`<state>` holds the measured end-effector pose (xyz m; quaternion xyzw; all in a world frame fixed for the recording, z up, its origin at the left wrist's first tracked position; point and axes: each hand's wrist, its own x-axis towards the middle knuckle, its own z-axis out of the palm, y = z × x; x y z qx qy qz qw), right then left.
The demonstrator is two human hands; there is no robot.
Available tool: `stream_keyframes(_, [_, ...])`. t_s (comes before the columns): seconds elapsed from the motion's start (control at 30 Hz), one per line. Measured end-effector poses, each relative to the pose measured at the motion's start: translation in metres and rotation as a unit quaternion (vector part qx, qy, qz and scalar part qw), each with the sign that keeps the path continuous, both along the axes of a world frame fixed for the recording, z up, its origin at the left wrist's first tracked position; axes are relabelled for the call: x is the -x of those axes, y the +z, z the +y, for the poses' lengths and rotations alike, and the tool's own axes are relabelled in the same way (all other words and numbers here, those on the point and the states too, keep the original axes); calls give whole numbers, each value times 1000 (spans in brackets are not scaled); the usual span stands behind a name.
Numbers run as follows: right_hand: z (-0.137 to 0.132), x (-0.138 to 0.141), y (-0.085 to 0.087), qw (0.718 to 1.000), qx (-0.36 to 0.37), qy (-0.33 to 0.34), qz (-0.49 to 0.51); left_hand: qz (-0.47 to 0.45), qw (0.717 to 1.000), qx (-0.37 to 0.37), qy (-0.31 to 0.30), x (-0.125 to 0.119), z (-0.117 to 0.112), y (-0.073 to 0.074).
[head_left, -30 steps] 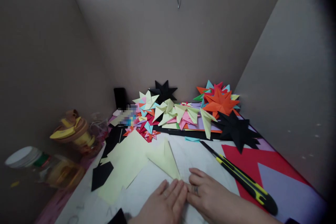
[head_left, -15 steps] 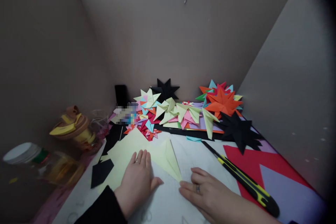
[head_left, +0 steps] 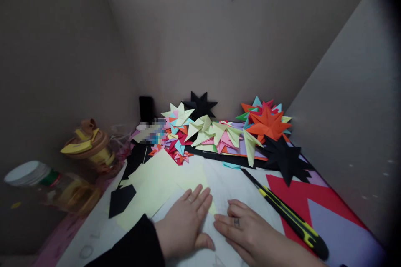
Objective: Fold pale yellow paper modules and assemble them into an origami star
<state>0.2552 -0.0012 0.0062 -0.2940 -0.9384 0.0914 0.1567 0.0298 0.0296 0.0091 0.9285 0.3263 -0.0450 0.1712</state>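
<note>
My left hand (head_left: 188, 225) lies flat with its fingers stretched out over the folded pale yellow paper (head_left: 196, 175), hiding much of the fold. Only the upper part of that paper and a sliver of its right edge show. My right hand (head_left: 247, 231), with a ring on one finger, rests on its side. Its extended fingertips are close to the paper's lower point, and whether they touch it is hard to see. A larger pale yellow sheet (head_left: 150, 179) lies left of my left hand, with a black paper piece (head_left: 122, 201) at its edge.
A black and yellow utility knife (head_left: 290, 212) lies right of my right hand, partly on red paper (head_left: 290, 192) and purple paper (head_left: 335, 225). Folded paper stars, including an orange one (head_left: 270, 124), line the back. At left are a bottle (head_left: 72, 194) and a brown-lidded cup (head_left: 90, 146).
My left hand has slid right, off the larger sheet and onto the folded paper. My right hand has stayed almost in place. The view has shifted slightly.
</note>
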Motion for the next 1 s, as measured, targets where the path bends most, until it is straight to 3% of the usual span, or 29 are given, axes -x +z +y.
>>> stream_keyframes(0.13, [1,-1,3,1000,16,1,-2,28,999,-16,43,13,11,-2])
stream_keyframes(0.33, [4,2,-5,1000,-3,-19,17,15,998,-16,51,15,12,-4])
stream_keyframes(0.6, [3,4,-6,997,-18,-35,62,92,984,-10,152,12,7,8])
stream_keyframes(0.77, [18,12,1,997,60,-45,-6,73,986,-30,147,15,6,5])
stream_keyframes(1.0, [52,36,1,991,76,-77,-79,73,986,-52,140,15,3,-2])
